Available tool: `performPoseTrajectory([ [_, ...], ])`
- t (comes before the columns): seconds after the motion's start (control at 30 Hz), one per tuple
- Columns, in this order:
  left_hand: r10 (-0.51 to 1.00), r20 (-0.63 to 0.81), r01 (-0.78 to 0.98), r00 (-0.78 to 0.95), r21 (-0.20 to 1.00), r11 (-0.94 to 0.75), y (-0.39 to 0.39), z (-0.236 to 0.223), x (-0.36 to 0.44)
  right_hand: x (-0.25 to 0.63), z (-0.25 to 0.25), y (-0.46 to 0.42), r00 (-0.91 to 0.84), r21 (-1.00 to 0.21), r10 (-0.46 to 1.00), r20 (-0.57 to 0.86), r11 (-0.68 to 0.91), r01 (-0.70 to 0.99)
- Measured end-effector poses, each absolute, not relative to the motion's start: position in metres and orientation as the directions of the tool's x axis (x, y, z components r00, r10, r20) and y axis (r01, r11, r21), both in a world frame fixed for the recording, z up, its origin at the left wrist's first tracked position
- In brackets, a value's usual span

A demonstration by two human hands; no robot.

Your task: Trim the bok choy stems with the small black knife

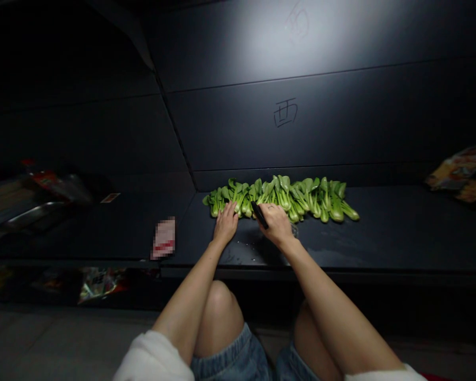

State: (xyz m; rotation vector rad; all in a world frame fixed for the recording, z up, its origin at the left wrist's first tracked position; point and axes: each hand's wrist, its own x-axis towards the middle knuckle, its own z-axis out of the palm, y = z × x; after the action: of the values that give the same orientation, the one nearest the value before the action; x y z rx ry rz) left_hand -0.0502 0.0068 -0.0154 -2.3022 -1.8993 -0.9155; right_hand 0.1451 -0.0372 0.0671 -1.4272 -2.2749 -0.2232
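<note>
A row of green bok choy (297,197) lies along the back of a dark shelf (381,238). My left hand (225,223) rests with fingers stretched out on the bunches at the left end of the row. My right hand (276,223) is closed round a slim black object (259,214), perhaps a pen or a small tool, just in front of the greens near the row's middle.
A blurred price tag (164,238) sits on the shelf's left section. Packaged goods lie at far left (31,198) and far right (462,172). More packets sit on a lower shelf (99,283). A chalked character marks the dark back panel (285,112). My knees are below the shelf edge.
</note>
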Motion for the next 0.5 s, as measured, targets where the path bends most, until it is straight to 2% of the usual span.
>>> performPoseTrajectory([
  [0.27,0.889,0.447,0.909,0.095,0.325,-0.261,0.007,-0.016,-0.050,0.156,0.061,-0.033,-0.298,-0.124,0.779,0.552,0.430,0.894],
  [0.5,0.894,0.436,0.904,0.098,0.337,-0.263,0.005,-0.014,-0.050,0.163,0.057,-0.030,-0.270,-0.132,0.778,0.567,0.410,0.903],
])
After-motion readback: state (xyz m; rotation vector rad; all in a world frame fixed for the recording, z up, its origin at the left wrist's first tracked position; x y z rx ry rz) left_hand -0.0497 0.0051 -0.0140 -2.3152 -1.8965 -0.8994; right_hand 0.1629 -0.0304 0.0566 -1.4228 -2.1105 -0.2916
